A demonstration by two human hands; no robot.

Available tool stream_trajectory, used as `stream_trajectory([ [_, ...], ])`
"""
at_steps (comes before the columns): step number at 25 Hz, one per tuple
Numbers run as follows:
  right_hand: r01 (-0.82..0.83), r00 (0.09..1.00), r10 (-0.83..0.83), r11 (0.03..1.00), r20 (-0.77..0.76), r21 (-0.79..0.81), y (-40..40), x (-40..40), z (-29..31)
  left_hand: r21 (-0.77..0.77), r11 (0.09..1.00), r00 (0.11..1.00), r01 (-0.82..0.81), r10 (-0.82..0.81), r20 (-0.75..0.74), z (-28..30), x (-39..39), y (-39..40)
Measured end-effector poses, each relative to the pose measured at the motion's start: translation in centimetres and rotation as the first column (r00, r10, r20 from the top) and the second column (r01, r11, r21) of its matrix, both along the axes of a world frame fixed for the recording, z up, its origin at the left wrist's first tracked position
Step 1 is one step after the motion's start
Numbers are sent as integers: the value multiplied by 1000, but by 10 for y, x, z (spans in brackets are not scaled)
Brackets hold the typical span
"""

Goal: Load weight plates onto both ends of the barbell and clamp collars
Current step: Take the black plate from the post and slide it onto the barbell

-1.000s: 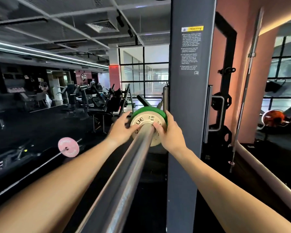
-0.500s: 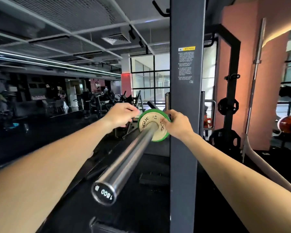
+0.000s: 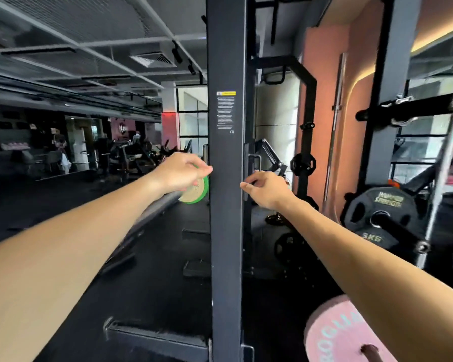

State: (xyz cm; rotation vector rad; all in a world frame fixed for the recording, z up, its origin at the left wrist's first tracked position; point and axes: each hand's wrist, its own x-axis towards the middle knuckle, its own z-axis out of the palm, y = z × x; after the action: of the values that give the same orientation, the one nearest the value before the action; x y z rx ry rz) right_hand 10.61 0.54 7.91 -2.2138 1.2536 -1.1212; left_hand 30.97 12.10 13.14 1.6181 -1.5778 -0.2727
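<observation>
While both hands hang free, one green plate point(image 3: 197, 190) sits on the bar point(image 3: 152, 214), left of the post point(image 3: 226, 205).
Left hand point(image 3: 179, 172) is loosely curled in front of that plate, grasping nothing; right hand point(image 3: 266, 190) is likewise empty, off the plate it touched half a second ago. One pink plate point(image 3: 335, 333) lies low right, one black plate point(image 3: 377, 207) on a peg.

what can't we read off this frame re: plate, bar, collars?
- Green plate, head view: mostly hidden by the left hand and the rack upright.
- Barbell: motion-blurred, partly behind the left forearm; no collar can be made out.
- Pink plate: cut off by the bottom edge.
- Warning label: text too small.
- Right hand: empty or not, unclear.
</observation>
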Motion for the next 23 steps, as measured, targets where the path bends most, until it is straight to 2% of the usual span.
stream_trajectory([
  [5, 102, 994, -101, 995, -28, 20, -17, -114, -6, 85, 990, 993, 114, -111, -36, -24, -93, -48],
  [9, 202, 979, -199, 978, -50, 55, -62, -216, -22, 160, 966, 980, 201, -197, -39, -49, -178, -115],
  [12, 265, 963, -263, 963, -52, 39, -116, -290, -37, 190, 947, 966, 257, -249, -69, -72, -246, -181],
  [14, 336, 942, -336, 942, 8, 25, -164, -339, -50, 193, 939, 956, 286, -267, -119, -89, -293, -231],
  [17, 447, 889, -454, 888, 56, 105, -229, -400, -71, 174, 945, 956, 278, -254, -150, -109, -353, -300],
  [20, 408, 899, -433, 883, 69, 231, -279, -440, -93, 151, 953, 937, 263, -215, -274, -125, -395, -351],
  [23, 224, 929, -323, 880, 182, 420, -315, -453, -118, 140, 965, 933, 222, -168, -318, -141, -420, -384],
])
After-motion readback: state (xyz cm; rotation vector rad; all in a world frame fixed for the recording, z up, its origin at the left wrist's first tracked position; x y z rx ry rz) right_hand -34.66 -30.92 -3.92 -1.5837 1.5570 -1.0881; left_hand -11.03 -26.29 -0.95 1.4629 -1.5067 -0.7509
